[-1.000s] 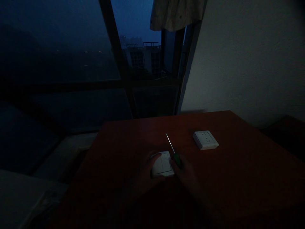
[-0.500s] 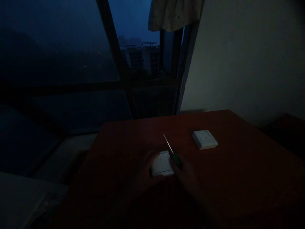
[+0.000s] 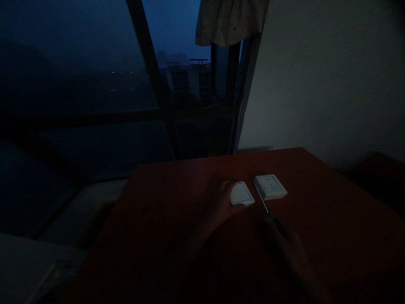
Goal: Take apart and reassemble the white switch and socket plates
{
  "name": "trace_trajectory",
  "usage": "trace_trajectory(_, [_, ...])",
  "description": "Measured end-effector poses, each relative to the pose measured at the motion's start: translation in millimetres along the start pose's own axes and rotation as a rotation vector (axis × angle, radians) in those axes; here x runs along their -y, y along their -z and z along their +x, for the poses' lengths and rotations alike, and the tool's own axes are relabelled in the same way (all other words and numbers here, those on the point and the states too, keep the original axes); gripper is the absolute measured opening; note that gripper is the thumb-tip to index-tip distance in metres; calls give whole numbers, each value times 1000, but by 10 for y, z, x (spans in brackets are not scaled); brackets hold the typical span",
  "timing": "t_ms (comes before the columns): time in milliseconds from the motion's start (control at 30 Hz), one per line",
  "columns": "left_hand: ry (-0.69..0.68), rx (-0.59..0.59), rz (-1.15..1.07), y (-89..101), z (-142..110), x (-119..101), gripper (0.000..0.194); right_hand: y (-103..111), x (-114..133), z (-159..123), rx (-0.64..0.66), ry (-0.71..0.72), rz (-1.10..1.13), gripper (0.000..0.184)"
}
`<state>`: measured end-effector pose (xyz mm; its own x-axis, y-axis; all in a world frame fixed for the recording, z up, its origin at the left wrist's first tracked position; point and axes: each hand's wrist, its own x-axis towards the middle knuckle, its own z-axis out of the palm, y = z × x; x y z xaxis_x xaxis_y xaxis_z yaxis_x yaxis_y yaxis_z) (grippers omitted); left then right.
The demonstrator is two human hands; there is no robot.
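My left hand (image 3: 225,203) grips a white wall switch (image 3: 242,195) by its left side, the thumb at the near edge and the fingers at the far edge. The switch is at or just above the tabletop, left of a white wall socket (image 3: 271,186) on its box. In my right hand (image 3: 284,236) is a screwdriver (image 3: 265,205) with a green handle, mostly covered by the closed fingers. Its metal shaft points away from me, and the tip appears beside the socket's left edge. Dim light hides much of both hands.
The reddish-brown table (image 3: 177,190) stands against a dark-framed window (image 3: 164,112) and a pale wall (image 3: 316,84). A curtain (image 3: 230,25) hangs over the window's upper right. A pale surface (image 3: 34,257) lies at the lower left, below the table's left edge.
My left hand has carried the switch right and farther away, close to the socket. My right hand has moved right with the screwdriver, away from the switch. The socket stays in place.
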<state>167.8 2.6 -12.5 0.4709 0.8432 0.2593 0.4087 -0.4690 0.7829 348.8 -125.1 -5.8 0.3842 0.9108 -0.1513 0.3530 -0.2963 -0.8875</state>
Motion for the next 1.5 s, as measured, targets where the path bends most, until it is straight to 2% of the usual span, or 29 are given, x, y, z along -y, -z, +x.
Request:
trace_trajectory(167, [-25,11,-10,-181,190,-9,76,192,-148,-36,-43,-65,-9,61])
trace_trajectory(467, [-61,22,2,-274,343,13,74,212,-165,-95,-103,-57,5,59])
trace_trajectory(800, [-57,3,23,-320,380,-13,73,226,-160,-99,-8,-39,-68,58])
trace_trajectory(967, [-84,-92,78,-181,249,-55,68,270,-134,-99,44,-40,-137,60])
trace_trajectory(1067, [-103,-172,160,18,95,-67,55,318,-105,-42,177,102,-190,51])
trace_trajectory(1133, [-91,-174,212,164,-29,-51,49,359,-77,6,259,231,-245,46])
trace_trajectory(1233, [-36,-153,262,341,-235,5,42,428,-41,100,315,354,-383,39])
trace_trajectory(1300, [7,-129,285,410,-372,48,37,472,-30,195,307,427,-486,37])
trace_trajectory(1367, [29,-107,300,439,-496,81,34,511,-30,321,243,505,-585,37])
trace_trajectory(1500, [62,-74,277,408,-644,118,36,562,-79,612,141,661,-760,36])
